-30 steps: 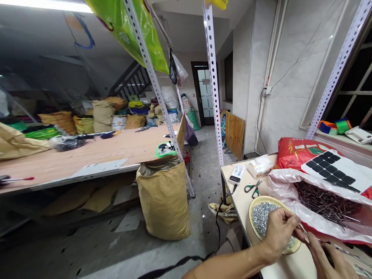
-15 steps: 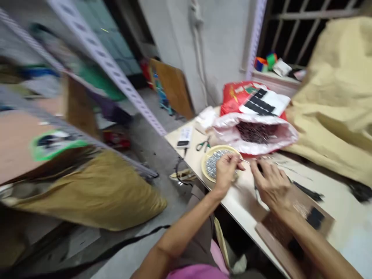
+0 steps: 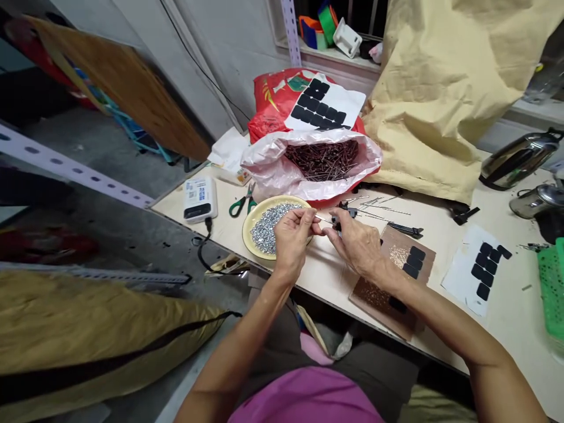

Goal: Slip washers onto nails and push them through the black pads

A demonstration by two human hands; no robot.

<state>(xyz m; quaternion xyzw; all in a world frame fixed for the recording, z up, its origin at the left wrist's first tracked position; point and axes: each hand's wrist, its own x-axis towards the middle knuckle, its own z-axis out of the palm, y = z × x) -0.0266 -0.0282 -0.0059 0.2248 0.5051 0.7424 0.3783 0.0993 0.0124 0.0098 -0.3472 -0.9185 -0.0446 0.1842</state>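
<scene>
My left hand [image 3: 292,235] and my right hand [image 3: 355,240] meet over the table edge, both pinched on a thin metal pin [image 3: 324,220] held between them. Just left of my left hand sits a yellow dish [image 3: 252,218] filled with small silvery metal pieces. Behind the hands lies an open white-lined red bag [image 3: 282,170] full of dark thin pins. More loose pins [image 3: 379,207] lie on the table beside my right hand. A brown board [image 3: 382,294] with black pads lies under my right forearm.
Green-handled scissors [image 3: 241,201] and a white power bank [image 3: 200,197] with a cable lie left of the dish. A big tan sack [image 3: 445,82] stands behind, two metal kettles [image 3: 515,158] at right, a white sheet with black pads [image 3: 480,273], a green basket [image 3: 553,276].
The view swung from the room down onto the table. Both hands stayed together by the dish, pinching the pin.
</scene>
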